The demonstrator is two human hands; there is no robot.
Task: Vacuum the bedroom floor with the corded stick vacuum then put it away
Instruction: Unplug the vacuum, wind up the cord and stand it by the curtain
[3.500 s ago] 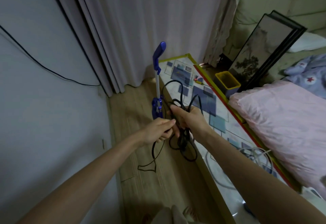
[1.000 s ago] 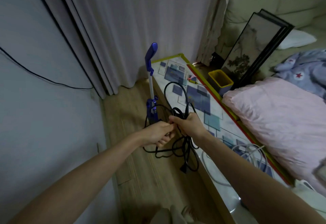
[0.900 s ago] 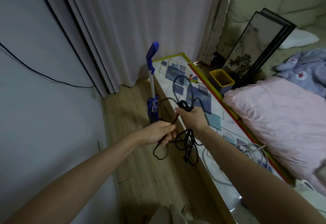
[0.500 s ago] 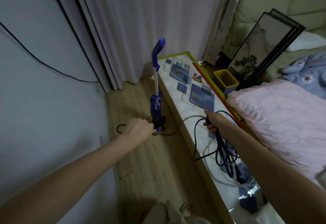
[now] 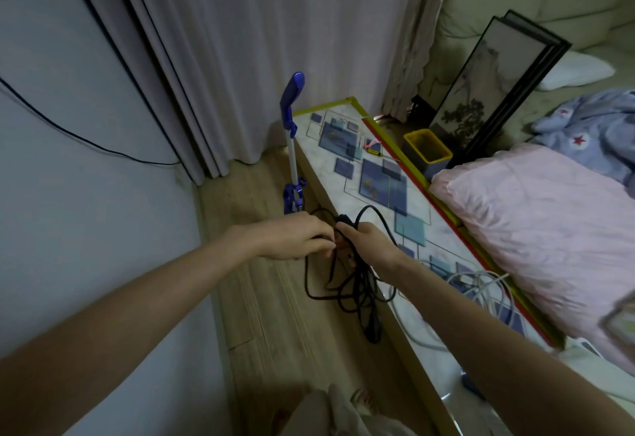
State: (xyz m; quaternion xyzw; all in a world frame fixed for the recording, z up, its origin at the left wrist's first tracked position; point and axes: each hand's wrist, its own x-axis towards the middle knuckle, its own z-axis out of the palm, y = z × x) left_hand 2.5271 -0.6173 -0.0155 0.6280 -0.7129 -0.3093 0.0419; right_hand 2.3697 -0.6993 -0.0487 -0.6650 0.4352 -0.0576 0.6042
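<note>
The blue stick vacuum (image 5: 292, 147) stands upright on the wooden floor beside a long low table, its base hidden behind my hands. Its black cord (image 5: 347, 284) hangs in several loops below my hands, with the plug end dangling near the table's edge. My right hand (image 5: 369, 241) grips the bundle of loops. My left hand (image 5: 295, 238) holds a strand of the same cord right beside it, the two hands touching.
The low table (image 5: 374, 195) with a patterned top runs along a bed with a pink cover (image 5: 549, 229). White cables (image 5: 481, 284) lie on the table. A yellow bin (image 5: 427, 150) and framed pictures (image 5: 494, 92) stand behind. Curtains (image 5: 257, 57) and the wall close the left.
Half a second ago my hands were apart, the left near the vacuum's base, the right holding loops over the table. Now they have come together with the cord gathered between them.
</note>
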